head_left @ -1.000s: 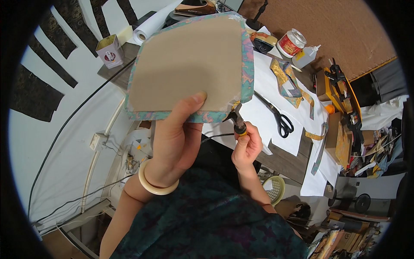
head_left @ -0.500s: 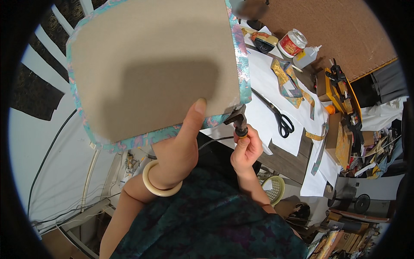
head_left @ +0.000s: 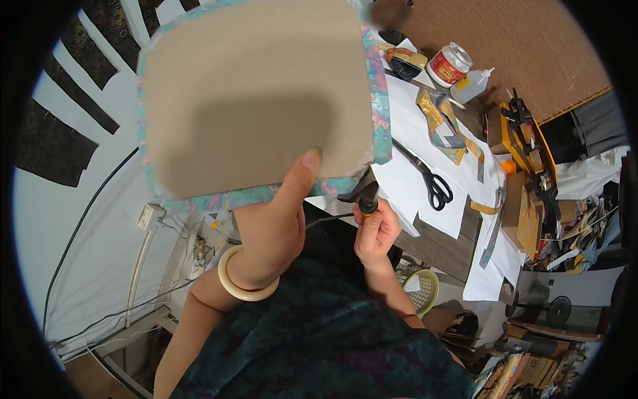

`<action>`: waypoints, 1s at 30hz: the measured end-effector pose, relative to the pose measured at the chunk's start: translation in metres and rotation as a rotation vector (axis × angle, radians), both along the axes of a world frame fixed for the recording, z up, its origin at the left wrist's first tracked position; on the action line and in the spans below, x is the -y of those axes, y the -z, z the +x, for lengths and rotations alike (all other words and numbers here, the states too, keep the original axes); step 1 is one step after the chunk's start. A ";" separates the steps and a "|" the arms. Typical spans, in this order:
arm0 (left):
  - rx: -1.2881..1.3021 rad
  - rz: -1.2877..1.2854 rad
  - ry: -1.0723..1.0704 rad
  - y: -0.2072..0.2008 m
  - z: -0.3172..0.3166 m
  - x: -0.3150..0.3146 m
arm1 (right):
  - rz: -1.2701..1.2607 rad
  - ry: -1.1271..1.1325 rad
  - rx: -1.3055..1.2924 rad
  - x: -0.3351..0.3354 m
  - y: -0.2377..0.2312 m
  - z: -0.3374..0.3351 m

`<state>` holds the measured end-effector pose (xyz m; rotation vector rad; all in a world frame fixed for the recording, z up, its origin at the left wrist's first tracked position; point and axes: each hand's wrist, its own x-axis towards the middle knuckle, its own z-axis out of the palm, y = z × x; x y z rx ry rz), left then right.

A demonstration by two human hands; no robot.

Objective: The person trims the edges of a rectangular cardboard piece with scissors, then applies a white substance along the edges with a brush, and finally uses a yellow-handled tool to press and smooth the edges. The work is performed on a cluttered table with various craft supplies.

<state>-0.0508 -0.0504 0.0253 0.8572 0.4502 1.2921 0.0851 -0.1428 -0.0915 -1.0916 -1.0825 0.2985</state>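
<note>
My left hand [head_left: 272,223], with a cream bangle on the wrist, grips a beige board [head_left: 252,73] by its lower edge. Its thumb lies on the bare face, and the fingers are hidden behind. Shiny teal and pink marbled edging [head_left: 381,110] wraps over the board's rim. My right hand [head_left: 379,236] is closed round the handle of a hammer-like tool [head_left: 364,193] with a dark metal head. That head is close to the edging at the board's lower right corner; I cannot tell whether they touch.
On the table to the right lie black scissors [head_left: 432,183], white paper [head_left: 442,223] and gold-and-grey strips [head_left: 445,133]. A white jar [head_left: 450,65] and a clear bottle [head_left: 473,85] stand farther back. A green basket [head_left: 425,292] is below. Dark cables [head_left: 73,233] hang at left.
The board has shifted right and its lower left part has risen. The tool's head has turned and moved slightly down, away from the corner. Both hands keep their grip.
</note>
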 end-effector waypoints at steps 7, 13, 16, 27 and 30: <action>0.069 -0.249 0.042 0.052 0.018 -0.024 | -0.183 0.003 -0.365 0.036 -0.016 0.019; -0.154 -0.666 0.166 0.111 0.030 -0.016 | -0.520 0.272 -0.210 0.074 -0.056 0.046; -0.366 -0.696 0.446 0.119 0.015 -0.017 | -0.628 0.352 -0.125 0.085 -0.055 0.055; -1.096 0.696 0.409 0.083 0.046 -0.053 | -0.857 0.405 -0.094 0.078 -0.055 0.055; -1.103 0.680 0.534 0.105 0.063 -0.064 | -0.909 0.312 -0.017 0.081 -0.055 0.061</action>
